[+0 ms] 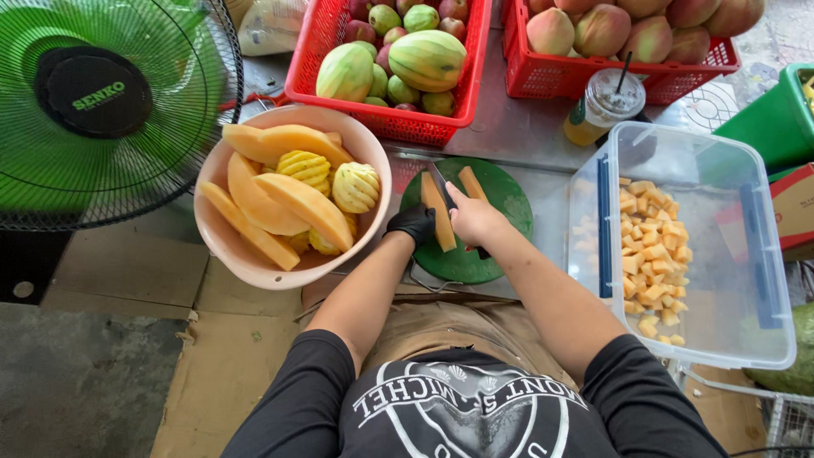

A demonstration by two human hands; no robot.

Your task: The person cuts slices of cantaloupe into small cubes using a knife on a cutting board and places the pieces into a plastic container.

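My left hand (413, 224), in a black glove, presses on a long orange papaya strip (437, 210) lying on a round green cutting board (507, 197). My right hand (471, 217) is bare and closed around a knife (438, 180), whose blade points away along the strip. A second orange strip (471, 181) lies beside it on the board.
A beige bowl (222, 242) at left holds peeled papaya halves and pineapples. A clear plastic tub (738, 280) at right holds orange fruit cubes. Red baskets (424, 123) of papayas and mangoes stand behind, with an iced drink cup (600, 106). A green fan (102, 102) stands far left.
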